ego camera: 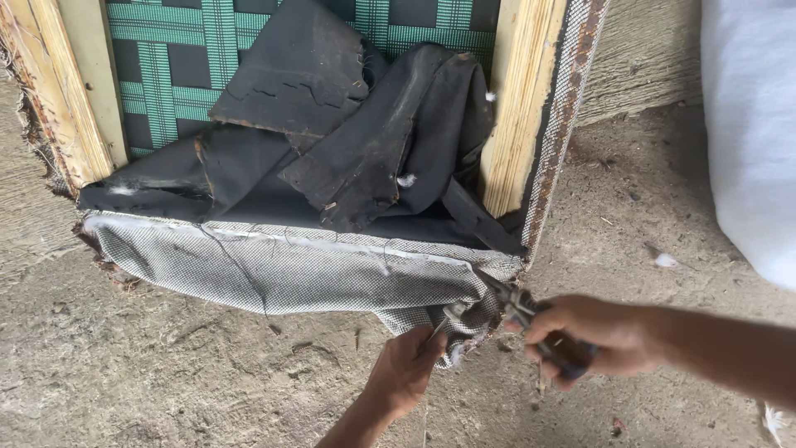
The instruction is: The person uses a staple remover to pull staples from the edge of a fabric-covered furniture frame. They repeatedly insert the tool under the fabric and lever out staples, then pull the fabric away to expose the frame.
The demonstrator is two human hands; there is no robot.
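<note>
The grey checked fabric (290,270) hangs loose off the lower edge of a wooden furniture frame (521,99) that lies on the concrete floor (166,373), and its bottom right corner is bunched up just below the frame's lower right corner. The left hand (406,365) comes up from the bottom edge of the view and is closed in a pinch on that bunched corner, with thumb and fingers gripping the cloth. The right hand (593,332) reaches in from the right, wrapped tightly around the dark handles of a pair of pliers (531,319); the metal nose of the tool points left and meets the fabric right at the frame's corner, just beside the left hand. Above the checked fabric, torn black lining (365,141) lies crumpled in folds across the frame's opening, and behind it green and black woven webbing (182,58) stretches between the pale wooden rails. A rusty strip of fabric edge (564,108) runs down the frame's right side. A white padded sheet (750,124) lies at the right edge of the floor, well apart from the hands, and small bits of debris dot the concrete.
</note>
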